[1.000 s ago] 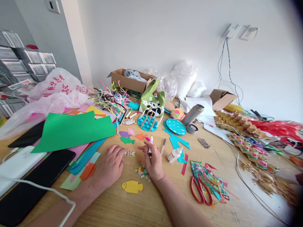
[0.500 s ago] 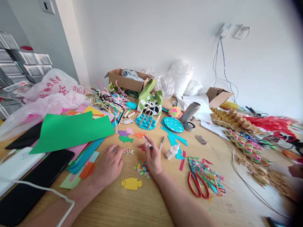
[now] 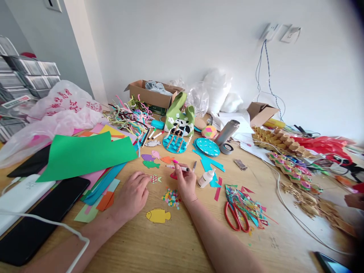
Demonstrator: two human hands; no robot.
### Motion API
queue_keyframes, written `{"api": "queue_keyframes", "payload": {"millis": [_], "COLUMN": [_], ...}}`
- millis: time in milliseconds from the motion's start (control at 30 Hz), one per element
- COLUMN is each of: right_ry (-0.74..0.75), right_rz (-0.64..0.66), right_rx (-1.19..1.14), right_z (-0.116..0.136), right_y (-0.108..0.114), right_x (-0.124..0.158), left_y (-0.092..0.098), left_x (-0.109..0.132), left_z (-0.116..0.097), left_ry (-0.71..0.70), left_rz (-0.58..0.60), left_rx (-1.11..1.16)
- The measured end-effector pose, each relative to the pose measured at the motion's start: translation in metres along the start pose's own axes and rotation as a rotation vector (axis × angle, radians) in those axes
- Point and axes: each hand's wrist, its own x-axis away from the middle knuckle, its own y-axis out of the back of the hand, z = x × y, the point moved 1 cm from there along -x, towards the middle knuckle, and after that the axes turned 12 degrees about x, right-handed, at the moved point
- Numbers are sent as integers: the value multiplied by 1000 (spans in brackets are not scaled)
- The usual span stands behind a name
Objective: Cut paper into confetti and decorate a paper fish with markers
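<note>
My right hand [image 3: 185, 184] is closed on a white marker [image 3: 179, 168] with a dark end, held level over the table. A red paper shape [image 3: 173, 176] shows partly beside its fingers. My left hand [image 3: 133, 194] rests on the table, its fingertips at a red-and-white patterned fish [image 3: 154, 178]; whether they grip it is unclear. Between the wrists lie small coloured paper dots [image 3: 171, 198] and a yellow paper fish [image 3: 158, 215]. Purple [image 3: 148, 157], green [image 3: 151, 164] and orange [image 3: 167, 159] fish lie beyond.
A white glue bottle [image 3: 206, 178] leans right of my right hand. Red-handled scissors [image 3: 236, 218] lie by paper scraps. Green paper [image 3: 85, 153] covers the left side. A metal flask [image 3: 227, 132] stands behind. A person's hand [image 3: 354, 201] shows at the right edge.
The marker in my right hand has turned from slanting to nearly level, and the hand's fingers have drawn in around it. My left hand has barely moved. The view has shifted slightly.
</note>
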Motion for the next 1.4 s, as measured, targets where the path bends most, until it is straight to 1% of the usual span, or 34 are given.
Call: {"api": "queue_keyframes", "payload": {"millis": [67, 133, 200, 267, 333, 433, 500, 533, 600, 667, 800, 900, 967, 1100, 1200, 1267, 1333, 1400], "right_ry": [-19, -8, 37, 114, 222, 473, 636, 686, 719, 711, 704, 649, 551, 268, 41, -69, -115, -131], "right_rz": [5, 18, 48, 101, 174, 262, 289, 296, 299, 299, 305, 278, 240, 178, 199, 218, 224, 215], "right_rx": [-37, -42, -24, 25, 127, 367, 514, 573, 663, 723, 769, 672, 520, 233, 96, 41, 11, -10], "right_z": [-2, -3, -2, 1, 5, 11, 13, 13, 11, 8, 4, 6, 9, 14, 15, 16, 17, 18], "right_y": [0, 0, 1, 3, 4, 4, 2, 1, 0, -1, 0, 1, 1, -2, -4, -4, -4, -3], "right_x": [-1, -1, 1, 3, 6, 10, 11, 11, 10, 9, 6, 7, 9, 12, 11, 8, 6, 5], "left_y": [1, 2, 2, 1, 1, 1, 2, 2, 1, 1, 1, 3, 4, 6, 5, 5, 4, 4], "left_x": [0, 0, 1, 2, 2, 2, 1, 1, 1, 2, 1, 0, -1, -1, -2, -2, -3, -3], "left_z": [0, 0, 1, 1, 1, 0, -1, -1, 0, 0, -2, -4, -5, -4, 0, 2, 3, 3], "left_ry": [-9, 9, 35, 52, 59, 75, 85, 88, 90, 90, 98, 110, 116, 98, 60, 43, 34, 32], "left_rz": [26, 42, 50, 54, 68, 102, 115, 117, 119, 116, 105, 105, 100, 85, 114, 138, 161, 177], "left_rx": [-6, -18, -24, -25, -26, -32, -36, -38, -41, -44, -30, 3, 22, 32, 8, -16, -34, -45]}}
